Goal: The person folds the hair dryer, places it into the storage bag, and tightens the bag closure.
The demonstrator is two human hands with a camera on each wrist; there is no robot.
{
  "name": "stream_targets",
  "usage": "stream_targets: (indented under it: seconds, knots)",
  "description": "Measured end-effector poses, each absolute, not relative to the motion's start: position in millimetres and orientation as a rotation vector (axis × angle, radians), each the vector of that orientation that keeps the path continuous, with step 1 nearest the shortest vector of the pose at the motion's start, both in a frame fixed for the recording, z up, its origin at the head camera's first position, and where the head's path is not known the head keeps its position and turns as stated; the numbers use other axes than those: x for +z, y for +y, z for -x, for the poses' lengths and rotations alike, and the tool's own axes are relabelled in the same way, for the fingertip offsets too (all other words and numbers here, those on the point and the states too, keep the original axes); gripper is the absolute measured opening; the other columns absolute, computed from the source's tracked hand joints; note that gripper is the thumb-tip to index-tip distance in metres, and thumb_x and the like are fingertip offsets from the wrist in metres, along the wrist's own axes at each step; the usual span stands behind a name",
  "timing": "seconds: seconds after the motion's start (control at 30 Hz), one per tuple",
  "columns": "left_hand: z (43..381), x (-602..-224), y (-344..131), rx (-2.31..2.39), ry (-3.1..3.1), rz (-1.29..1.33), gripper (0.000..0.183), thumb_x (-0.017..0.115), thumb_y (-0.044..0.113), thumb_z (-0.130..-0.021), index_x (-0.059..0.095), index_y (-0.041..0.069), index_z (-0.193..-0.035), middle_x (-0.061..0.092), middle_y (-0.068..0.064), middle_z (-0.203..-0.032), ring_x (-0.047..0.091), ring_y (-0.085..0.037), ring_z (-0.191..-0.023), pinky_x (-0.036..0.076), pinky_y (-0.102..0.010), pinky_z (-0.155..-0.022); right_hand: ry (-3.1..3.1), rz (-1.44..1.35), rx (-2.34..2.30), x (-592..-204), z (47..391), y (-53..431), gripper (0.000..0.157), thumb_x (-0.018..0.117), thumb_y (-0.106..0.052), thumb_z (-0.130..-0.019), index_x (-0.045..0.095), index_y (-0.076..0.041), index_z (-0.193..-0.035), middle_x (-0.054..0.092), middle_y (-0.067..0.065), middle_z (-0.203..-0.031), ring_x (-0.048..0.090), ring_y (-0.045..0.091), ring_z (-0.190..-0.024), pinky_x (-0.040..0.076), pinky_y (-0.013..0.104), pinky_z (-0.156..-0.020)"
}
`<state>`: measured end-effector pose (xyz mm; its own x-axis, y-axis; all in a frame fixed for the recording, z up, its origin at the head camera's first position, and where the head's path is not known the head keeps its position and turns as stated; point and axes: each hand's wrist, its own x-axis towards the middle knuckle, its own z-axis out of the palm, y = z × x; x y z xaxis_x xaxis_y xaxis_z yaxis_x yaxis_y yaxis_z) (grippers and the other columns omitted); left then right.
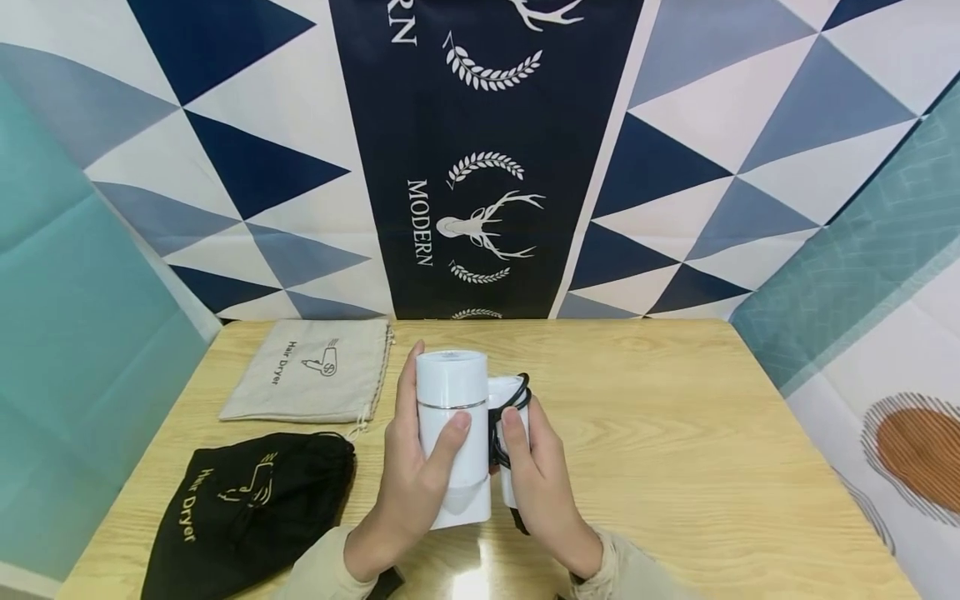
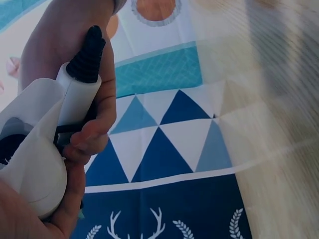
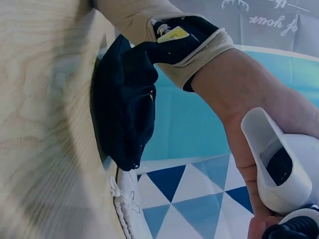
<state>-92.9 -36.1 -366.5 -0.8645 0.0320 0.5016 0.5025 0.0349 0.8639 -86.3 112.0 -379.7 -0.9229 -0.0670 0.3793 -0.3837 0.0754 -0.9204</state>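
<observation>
Indoors, a person holds a white hair dryer [image 1: 452, 392] above a wooden table [image 1: 675, 417]. From where I stand, the left hand [image 1: 408, 487] curls round the barrel, thumb laid on its front, while the right hand [image 1: 547, 487] grips the white handle [image 1: 504, 388] just beside it, black cord [image 1: 494, 437] looped about it. At left lie two pouches lettered "Hair Dryer": a beige pouch [image 1: 300, 387] near the far edge, a black pouch [image 1: 240, 508] closer to the person.

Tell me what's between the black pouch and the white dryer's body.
In the head view: a strip of bare tabletop beside the black pouch, then the left hand, which grips the white dryer's body.
</observation>
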Motion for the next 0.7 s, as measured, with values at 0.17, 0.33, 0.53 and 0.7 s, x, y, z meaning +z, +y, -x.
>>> stream_targets:
  seconds: [0.17,0.33,0.53,0.7]
  knots:
    - [95,-367,-36,-1.828,-1.979,0.550,0.079,0.061,0.012,-0.096,0.015,0.020,-0.160,0.060,-0.007,-0.122,0.064,-0.022,-0.098,0.058,-0.037,-0.075,-2.072,-0.437,1.932,-381,86,109,0.023,0.036,-0.012,-0.109,0.053,-0.008,-0.124,0.058,0.008,-0.088,0.059,0.016,-0.067,0.054,0.034,-0.054]
    - [95,-367,-34,-1.795,-1.979,0.579,0.080,0.062,0.013,-0.095,0.017,0.022,-0.159,0.061,-0.006,-0.122,0.064,-0.021,-0.099,0.057,-0.037,-0.077,-2.031,-0.403,1.928,-384,85,107,0.027,0.035,-0.011,-0.109,0.052,-0.008,-0.128,0.058,0.008,-0.092,0.058,0.015,-0.070,0.053,0.033,-0.056]
    - [95,-368,-33,-1.822,-1.974,0.582,0.077,0.060,0.013,-0.097,0.015,0.021,-0.159,0.061,-0.007,-0.122,0.065,-0.022,-0.097,0.057,-0.037,-0.076,-2.096,-0.411,1.919,-383,86,111,0.026,0.035,-0.016,-0.109,0.052,-0.009,-0.129,0.060,0.009,-0.096,0.061,0.017,-0.078,0.056,0.033,-0.064]
    - [100,-366,-41,-1.905,-2.046,0.528,0.074,0.058,0.015,-0.099,0.017,0.020,-0.159,0.058,-0.012,-0.121,0.064,-0.024,-0.091,0.058,-0.037,-0.070,-2.232,-0.490,2.060,-377,89,119,0.026,0.043,-0.022,-0.108,0.045,-0.009,-0.130,0.057,0.015,-0.093,0.062,0.021,-0.068,0.057,0.039,-0.057]
